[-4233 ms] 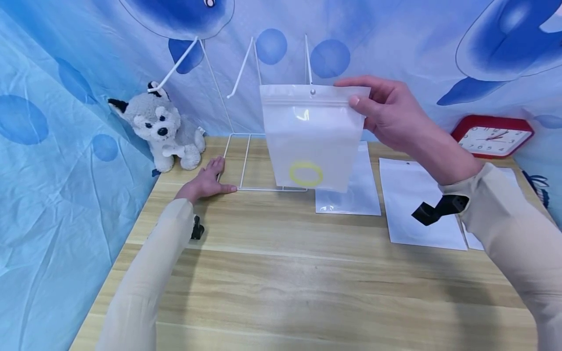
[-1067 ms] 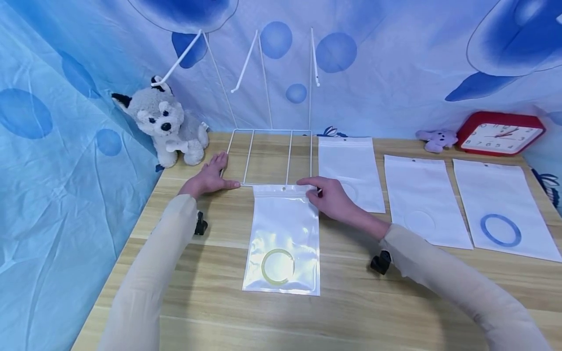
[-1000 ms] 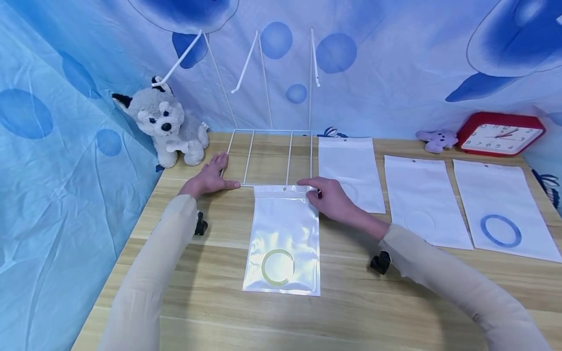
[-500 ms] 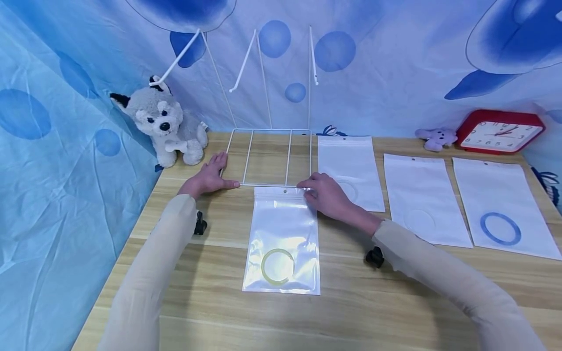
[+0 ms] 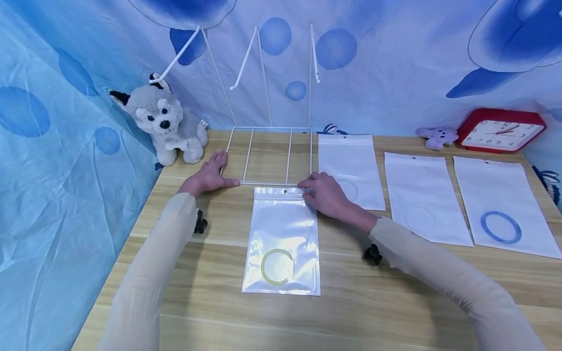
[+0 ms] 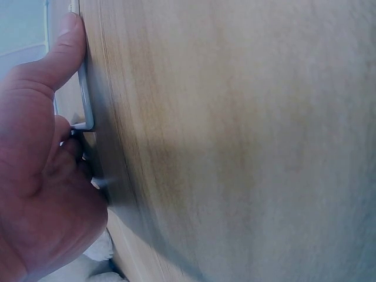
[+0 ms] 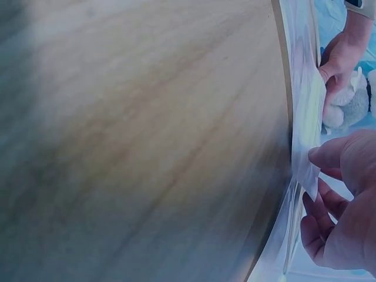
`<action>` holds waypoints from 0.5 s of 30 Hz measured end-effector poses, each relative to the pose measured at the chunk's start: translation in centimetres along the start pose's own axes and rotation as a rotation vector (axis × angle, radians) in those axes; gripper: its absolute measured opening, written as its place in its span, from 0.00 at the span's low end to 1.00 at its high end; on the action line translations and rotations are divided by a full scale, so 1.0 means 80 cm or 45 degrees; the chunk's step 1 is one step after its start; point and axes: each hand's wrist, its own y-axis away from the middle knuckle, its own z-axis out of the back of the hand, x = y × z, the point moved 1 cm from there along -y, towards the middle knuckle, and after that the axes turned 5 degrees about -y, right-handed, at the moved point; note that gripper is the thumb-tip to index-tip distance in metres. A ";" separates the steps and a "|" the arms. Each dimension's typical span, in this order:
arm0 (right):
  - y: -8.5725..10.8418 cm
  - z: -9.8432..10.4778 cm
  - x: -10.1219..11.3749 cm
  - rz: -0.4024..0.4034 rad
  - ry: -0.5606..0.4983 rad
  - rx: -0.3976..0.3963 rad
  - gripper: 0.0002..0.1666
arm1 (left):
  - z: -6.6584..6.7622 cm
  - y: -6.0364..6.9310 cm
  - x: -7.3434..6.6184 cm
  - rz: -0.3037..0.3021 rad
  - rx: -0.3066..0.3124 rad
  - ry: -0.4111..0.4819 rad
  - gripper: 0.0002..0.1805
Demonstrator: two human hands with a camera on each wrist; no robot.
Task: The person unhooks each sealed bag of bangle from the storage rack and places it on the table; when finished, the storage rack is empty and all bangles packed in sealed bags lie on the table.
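Note:
A white zip bag (image 5: 285, 229) with a hang hole and a yellow ring (image 5: 277, 266) showing in its lower part lies in front of a white wire rack (image 5: 276, 184). My right hand (image 5: 327, 195) pinches the bag's top right corner; in the right wrist view the thumb (image 7: 330, 155) sits on the bag's near face, the fingertips partly behind it. Spread over the left front corner of the rack's base, my left hand (image 5: 208, 175) rests with its thumb along the front wire. The left wrist view shows that thumb (image 6: 67, 44) against the wire.
Three more white bags lie to the right: one beside the rack (image 5: 349, 161), a middle one (image 5: 421, 190), and one with a blue ring (image 5: 505, 195). A plush husky (image 5: 160, 119), a small purple plush (image 5: 436, 136) and a red clock (image 5: 502, 129) stand at the back.
Earlier my right hand held the bag up at the rack's right hook; now it lies low on the table, off the hook. Over the last second it barely shifts. My left hand stays put.

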 end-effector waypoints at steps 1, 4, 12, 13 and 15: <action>0.000 0.000 0.000 -0.006 0.008 0.002 0.14 | 0.000 -0.001 0.000 -0.001 0.000 0.001 0.60; 0.000 -0.001 0.001 -0.022 0.028 0.005 0.14 | 0.000 -0.002 -0.001 -0.005 0.003 -0.010 0.60; 0.009 0.023 -0.001 -0.058 -0.038 -0.083 0.15 | -0.001 -0.004 -0.004 -0.024 0.013 -0.022 0.60; 0.012 0.029 -0.003 -0.063 -0.057 -0.097 0.15 | 0.000 -0.002 -0.004 -0.027 0.013 -0.025 0.60; 0.019 0.044 -0.008 -0.066 -0.098 -0.113 0.16 | 0.001 0.001 -0.005 -0.024 0.004 -0.035 0.60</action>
